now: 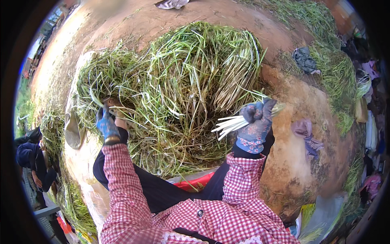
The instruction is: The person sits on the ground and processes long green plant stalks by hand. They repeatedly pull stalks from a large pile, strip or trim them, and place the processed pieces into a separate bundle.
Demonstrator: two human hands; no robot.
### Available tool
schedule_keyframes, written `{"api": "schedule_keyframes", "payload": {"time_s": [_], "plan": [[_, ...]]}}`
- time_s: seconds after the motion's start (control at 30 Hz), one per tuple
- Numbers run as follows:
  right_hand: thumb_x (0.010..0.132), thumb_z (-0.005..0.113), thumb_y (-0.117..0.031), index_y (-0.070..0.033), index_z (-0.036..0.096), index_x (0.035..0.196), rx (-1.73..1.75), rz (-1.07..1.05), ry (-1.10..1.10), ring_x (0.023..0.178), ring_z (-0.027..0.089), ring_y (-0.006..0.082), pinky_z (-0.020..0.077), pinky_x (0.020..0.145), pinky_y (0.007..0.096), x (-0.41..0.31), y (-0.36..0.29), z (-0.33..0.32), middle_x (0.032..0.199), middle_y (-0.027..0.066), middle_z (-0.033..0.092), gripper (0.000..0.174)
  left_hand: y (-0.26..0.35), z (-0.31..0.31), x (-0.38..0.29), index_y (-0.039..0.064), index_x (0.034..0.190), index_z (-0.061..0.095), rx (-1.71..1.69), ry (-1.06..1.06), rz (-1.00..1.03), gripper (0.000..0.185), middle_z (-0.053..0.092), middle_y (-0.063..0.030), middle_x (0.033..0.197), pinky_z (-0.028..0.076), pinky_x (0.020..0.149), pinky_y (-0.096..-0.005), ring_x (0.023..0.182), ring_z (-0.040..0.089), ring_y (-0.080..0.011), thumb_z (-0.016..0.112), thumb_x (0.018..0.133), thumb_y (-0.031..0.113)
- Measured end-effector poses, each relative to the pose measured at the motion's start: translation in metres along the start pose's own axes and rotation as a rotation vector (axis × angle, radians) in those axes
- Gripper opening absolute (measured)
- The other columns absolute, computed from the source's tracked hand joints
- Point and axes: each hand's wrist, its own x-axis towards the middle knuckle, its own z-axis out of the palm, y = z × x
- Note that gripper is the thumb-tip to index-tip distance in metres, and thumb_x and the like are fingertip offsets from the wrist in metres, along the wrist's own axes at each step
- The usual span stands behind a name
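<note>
My right hand (254, 122), in a blue-grey flower-patterned glove, is closed around a small bundle of pale stalks (230, 124). Their white ends point left, and greener parts come out past the fingers on the right. Before me lies a large heap of long green stalks and leaves (173, 82). A neater sheaf of pale stalks (236, 80) rests on the heap's right side. At the heap's left edge is my left hand (108, 123), gloved in blue, its fingertips among green leaves. Whether those fingers grip a stalk is unclear.
Something red (195, 181) shows between my legs. A purple plastic bag (306, 134) and a dark crumpled bag (304, 59) lie on the earthen ground at right. More cut greens (332, 70) line the right side. Another person (35, 161) is bent over at far left.
</note>
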Motion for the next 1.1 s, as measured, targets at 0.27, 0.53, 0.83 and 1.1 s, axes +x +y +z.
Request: {"api": "schedule_keyframes", "payload": {"time_s": [0.27,0.53,0.83,1.1], "plan": [[0.088,0.059,-0.035,-0.013,0.046,0.076,-0.049,0.005,-0.034,0.043,0.039,0.0095,0.027,0.035,0.0202,-0.001,0.012,0.007,0.05,-0.0035,0.035,0.029,-0.02,0.151,-0.153,0.005,0.102,0.064,0.105,-0.659,0.243,0.025,0.068,-0.0098,0.088,0.051,0.076,-0.034,0.078,0.065,-0.0218,0.069,0.08,0.016],[0.09,0.056,-0.032,-0.012,0.046,0.082,0.036,0.0,0.041,0.038,0.029,0.0082,0.0219,0.034,0.0223,0.004,-0.005,0.008,0.049,-0.004,0.032,0.024,-0.035,0.189,-0.198,0.006,0.091,0.066,-0.002,-0.701,-0.386,0.014,0.064,-0.0036,0.075,0.046,0.06,-0.0227,0.067,0.057,-0.0099,0.064,0.086,0.019],[0.089,0.058,-0.034,-0.013,0.048,0.084,-0.091,0.086,0.145,0.044,0.032,0.0064,0.0222,0.039,0.021,-0.005,0.004,0.012,0.049,-0.0057,0.027,0.024,0.057,-0.009,-0.032,0.006,0.105,0.059,-0.553,-0.204,0.055,0.026,0.05,0.0042,0.067,0.032,0.043,-0.018,0.051,0.041,-0.0043,0.056,0.091,0.028],[0.089,0.058,-0.033,-0.011,0.051,0.085,-0.125,0.084,0.131,0.043,0.032,0.0068,0.0199,0.038,0.0212,-0.012,0.017,0.011,0.049,-0.0053,0.028,0.023,0.026,-0.016,0.112,0.002,0.112,0.058,1.549,-0.357,0.29,0.065,0.062,-0.0265,0.098,0.046,0.083,-0.0449,0.093,0.059,-0.0428,0.053,0.08,0.058]]}}
